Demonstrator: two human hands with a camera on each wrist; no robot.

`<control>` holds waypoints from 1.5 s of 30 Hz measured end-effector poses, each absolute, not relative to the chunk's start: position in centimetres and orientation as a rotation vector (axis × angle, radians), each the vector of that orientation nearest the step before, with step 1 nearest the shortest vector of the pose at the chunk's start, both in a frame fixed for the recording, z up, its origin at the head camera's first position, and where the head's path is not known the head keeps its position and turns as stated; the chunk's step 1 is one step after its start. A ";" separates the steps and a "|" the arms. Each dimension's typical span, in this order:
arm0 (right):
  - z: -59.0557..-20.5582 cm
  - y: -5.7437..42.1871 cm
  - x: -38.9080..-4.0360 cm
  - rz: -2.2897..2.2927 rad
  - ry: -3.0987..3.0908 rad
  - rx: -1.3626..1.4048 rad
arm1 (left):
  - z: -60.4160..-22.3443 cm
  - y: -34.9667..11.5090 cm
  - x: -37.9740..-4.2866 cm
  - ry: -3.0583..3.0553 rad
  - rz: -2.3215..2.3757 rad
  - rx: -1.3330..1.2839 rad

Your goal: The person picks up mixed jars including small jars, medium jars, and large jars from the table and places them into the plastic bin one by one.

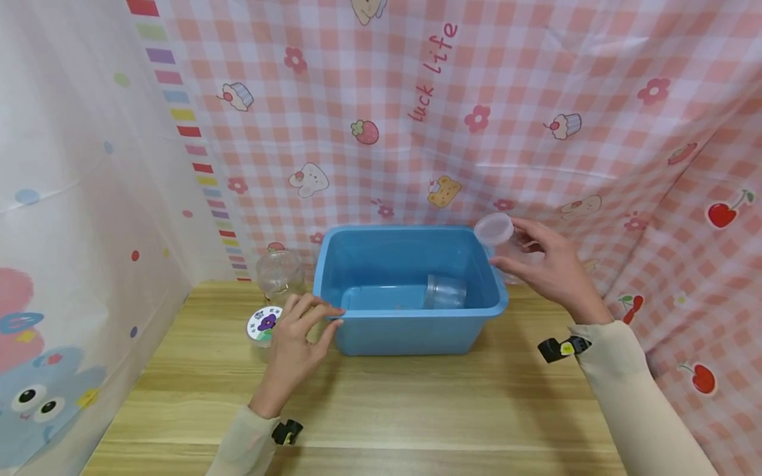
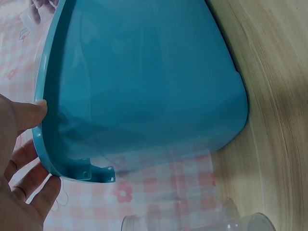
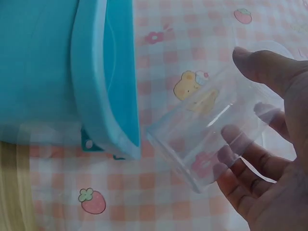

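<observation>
A blue plastic basin (image 1: 411, 334) stands on the table against the checked cloth. My left hand (image 1: 300, 330) pinches its rim at the front left corner, thumb on one side and fingers on the other in the left wrist view. Beyond the basin's right end, my right hand (image 1: 550, 264) holds a clear plastic jar (image 3: 192, 130) up in the air, tilted, thumb and fingers around it. Its round translucent end (image 1: 494, 229) overlaps the basin's right rim in the head view. Inside the basin, another clear jar (image 1: 445, 292) lies on its side.
Left of the basin is a clear jar (image 1: 280, 272) near the cloth. A tub with a flower-printed lid (image 1: 263, 324) sits in front of it, partly behind my left hand. Wooden table top (image 1: 452, 410) extends in front of the basin. Patterned cloths (image 1: 381, 99) hang behind and at the sides.
</observation>
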State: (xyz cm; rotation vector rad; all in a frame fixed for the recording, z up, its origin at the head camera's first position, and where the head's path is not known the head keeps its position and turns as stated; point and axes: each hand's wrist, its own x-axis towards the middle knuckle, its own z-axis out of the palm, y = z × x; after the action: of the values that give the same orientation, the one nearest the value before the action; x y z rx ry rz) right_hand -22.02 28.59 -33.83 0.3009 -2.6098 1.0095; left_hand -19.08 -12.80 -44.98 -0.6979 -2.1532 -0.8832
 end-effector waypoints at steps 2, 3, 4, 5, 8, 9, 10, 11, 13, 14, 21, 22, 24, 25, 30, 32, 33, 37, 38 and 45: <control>-33.5 28.3 -22.2 0.991 -2.644 0.327 | -45.0 -12.8 -19.1 -2.147 -0.883 -0.701; -33.4 28.1 -22.3 0.980 -2.658 0.340 | -45.0 -12.8 -19.1 -2.146 -0.883 -0.701; -33.3 28.0 -22.4 0.973 -2.669 0.356 | -45.0 -12.8 -19.1 -2.145 -0.882 -0.702; -33.2 27.9 -22.6 0.961 -2.680 0.370 | -45.0 -12.9 -19.1 -2.145 -0.882 -0.704; -33.1 27.4 -23.0 0.915 -2.704 0.446 | -45.0 -12.9 -19.1 -2.144 -0.883 -0.708; -33.0 27.3 -23.2 0.895 -2.712 0.475 | -45.0 -12.9 -19.1 -2.146 -0.884 -0.707; -33.1 27.1 -23.3 0.873 -2.717 0.513 | -45.0 -12.9 -19.1 -2.146 -0.885 -0.706; -33.1 27.0 -23.5 0.851 -2.724 0.546 | -45.0 -12.9 -19.1 -2.147 -0.885 -0.705; -33.1 26.8 -23.7 0.813 -2.739 0.602 | -45.0 -12.9 -19.1 -2.148 -0.884 -0.702; -33.1 26.7 -23.8 0.798 -2.749 0.619 | -44.9 -12.9 -19.1 -2.150 -0.885 -0.701; -32.9 26.2 -24.2 0.724 -2.817 0.717 | -44.9 -12.9 -19.1 -2.149 -0.884 -0.707; -32.9 26.1 -24.2 0.712 -2.833 0.725 | -45.0 -12.9 -19.1 -2.149 -0.884 -0.707; -32.8 25.9 -24.4 0.687 -2.862 0.740 | -45.0 -12.9 -19.1 -2.148 -0.884 -0.709; -32.7 25.8 -24.5 0.672 -2.876 0.747 | -45.0 -12.9 -19.1 -2.148 -0.884 -0.708; -33.0 25.4 -24.7 0.622 -2.928 0.790 | -45.0 -12.9 -19.1 -2.153 -0.887 -0.706; -33.1 25.2 -24.7 0.627 -2.943 0.804 | -45.0 -12.9 -19.0 -2.152 -0.888 -0.707; -33.2 25.1 -24.7 0.625 -2.951 0.805 | -45.0 -12.9 -19.0 -2.151 -0.888 -0.707; -33.3 24.9 -24.6 0.642 -2.983 0.794 | -45.0 -12.9 -19.0 -2.142 -0.891 -0.710; -33.2 24.9 -24.5 0.647 -2.988 0.790 | -45.0 -12.9 -19.0 -2.140 -0.892 -0.711; -33.2 25.2 -24.5 0.666 -2.980 0.769 | -45.0 -12.9 -19.1 -2.151 -0.892 -0.714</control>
State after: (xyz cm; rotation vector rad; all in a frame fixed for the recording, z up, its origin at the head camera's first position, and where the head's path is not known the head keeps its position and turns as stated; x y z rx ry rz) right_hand -24.46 25.22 -33.25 0.7693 -2.9804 0.6663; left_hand -19.13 -12.91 -45.03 -0.7137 -2.1510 -0.8923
